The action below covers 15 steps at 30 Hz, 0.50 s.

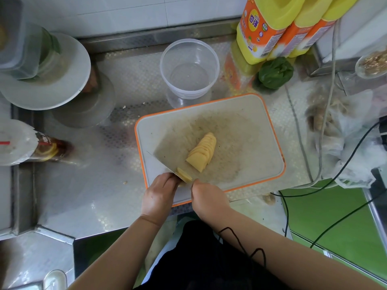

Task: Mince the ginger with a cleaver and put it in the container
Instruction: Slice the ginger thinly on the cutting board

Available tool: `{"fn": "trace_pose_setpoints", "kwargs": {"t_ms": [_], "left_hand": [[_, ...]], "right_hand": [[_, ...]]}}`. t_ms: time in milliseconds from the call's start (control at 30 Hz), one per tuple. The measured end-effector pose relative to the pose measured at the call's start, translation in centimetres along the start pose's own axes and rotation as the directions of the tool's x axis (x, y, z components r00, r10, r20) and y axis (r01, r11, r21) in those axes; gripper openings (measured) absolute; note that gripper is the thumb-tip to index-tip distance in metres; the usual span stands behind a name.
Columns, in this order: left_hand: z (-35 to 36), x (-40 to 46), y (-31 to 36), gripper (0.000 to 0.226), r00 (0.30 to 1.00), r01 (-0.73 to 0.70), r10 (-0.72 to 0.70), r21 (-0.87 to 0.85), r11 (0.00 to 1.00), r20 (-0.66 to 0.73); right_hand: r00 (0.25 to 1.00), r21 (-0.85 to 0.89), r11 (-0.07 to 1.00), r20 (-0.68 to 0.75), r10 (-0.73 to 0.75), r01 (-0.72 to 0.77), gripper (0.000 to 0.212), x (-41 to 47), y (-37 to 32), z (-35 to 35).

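Note:
A white cutting board with an orange rim (pixel 263 143) lies on the steel counter. On it sits a fanned row of yellow ginger slices (pixel 204 151). A smaller ginger piece (pixel 184 176) lies near the board's front edge. The wide, shiny cleaver (pixel 167 155) slants across the board's left half, its blade at this piece. My right hand (pixel 206 198) grips the cleaver's handle, which is hidden inside the fist. My left hand (pixel 160 193) has its fingers curled on the small ginger piece beside the blade. A clear round plastic container (pixel 189 65) stands empty behind the board.
Yellow-and-orange oil bottles (pixel 270 28) and a green vegetable (pixel 275 73) stand at the back right. Plastic bags (pixel 343 130) and cables (pixel 326 181) crowd the right side. A white plate holding a tub (pixel 62 80) and a bagged bottle (pixel 39 147) sit to the left.

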<state>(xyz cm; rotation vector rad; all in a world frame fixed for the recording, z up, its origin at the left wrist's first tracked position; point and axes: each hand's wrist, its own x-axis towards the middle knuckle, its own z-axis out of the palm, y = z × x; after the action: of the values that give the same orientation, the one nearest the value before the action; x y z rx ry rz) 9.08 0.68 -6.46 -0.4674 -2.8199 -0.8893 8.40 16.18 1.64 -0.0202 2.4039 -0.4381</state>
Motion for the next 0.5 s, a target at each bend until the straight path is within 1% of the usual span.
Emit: {"fn": "trace_pose_setpoints", "kwargs": {"t_ms": [67, 133, 267, 333, 400, 500], "left_hand": [[-0.1, 0.1, 0.1, 0.008, 1.000, -0.007, 0.007, 0.005, 1.000, -0.001], [0.0, 0.1, 0.1, 0.010, 1.000, -0.013, 0.013, 0.021, 1.000, 0.004], [-0.1, -0.2, 0.0, 0.008, 1.000, -0.019, 0.019, 0.042, 0.999, 0.022], [-0.3, -0.3, 0.0, 0.009, 1.000, -0.019, 0.018, 0.048, 0.999, 0.018], [-0.4, -0.2, 0.2, 0.016, 1.000, -0.019, 0.019, 0.041, 0.999, 0.009], [-0.5, -0.2, 0.2, 0.021, 1.000, -0.009, 0.008, 0.009, 1.000, 0.012]], "right_hand": [[1.000, 0.044, 0.999, -0.011, 0.003, -0.003, 0.014, 0.3, 0.4, 0.2], [1.000, 0.104, 0.995, -0.003, 0.015, -0.014, 0.021, 0.5, 0.9, -0.1], [1.000, 0.140, 0.990, 0.008, 0.008, -0.009, 0.026, 0.4, 1.3, -0.7], [1.000, 0.133, 0.991, -0.015, -0.018, 0.019, 0.026, -0.1, 1.1, -0.6], [0.998, 0.098, 0.994, -0.050, -0.041, 0.046, 0.025, -0.7, 0.9, -0.5], [0.995, 0.030, 0.997, -0.073, -0.064, 0.066, 0.017, -1.0, 0.7, -0.3]]}}
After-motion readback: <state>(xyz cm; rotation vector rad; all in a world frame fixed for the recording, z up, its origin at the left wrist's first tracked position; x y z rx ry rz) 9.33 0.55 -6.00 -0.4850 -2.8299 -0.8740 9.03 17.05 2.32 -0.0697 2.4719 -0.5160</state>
